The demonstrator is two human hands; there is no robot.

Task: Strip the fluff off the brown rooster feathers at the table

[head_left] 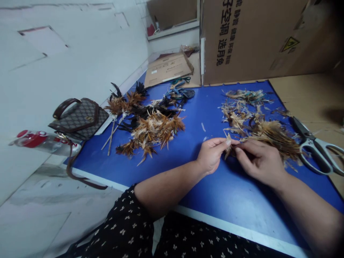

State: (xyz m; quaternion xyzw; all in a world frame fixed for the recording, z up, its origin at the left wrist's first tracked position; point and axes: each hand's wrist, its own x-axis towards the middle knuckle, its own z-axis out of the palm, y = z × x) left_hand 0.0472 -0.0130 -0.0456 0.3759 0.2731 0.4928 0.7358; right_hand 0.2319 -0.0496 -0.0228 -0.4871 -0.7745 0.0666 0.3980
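Observation:
My left hand (213, 153) pinches a small brown feather (227, 151) between thumb and fingertips above the blue table. Close against it, my right hand (259, 159) has its thumb and fingers pressed together by the same feather; what lies inside them is mostly hidden. Just behind my right hand spreads a pile of long brown feathers (276, 134). Beyond that lie loose pale feather scraps (242, 111). Scissors (313, 143) with grey-white handles rest at the right, blades partly apart.
Bundles of orange-brown feathers (158, 129) lie left of centre, with black and brown tufts on sticks (126, 102) behind. A handbag (83, 118) and a plastic bottle (45, 141) are at the left edge. A large cardboard box (258, 43) stands at the back.

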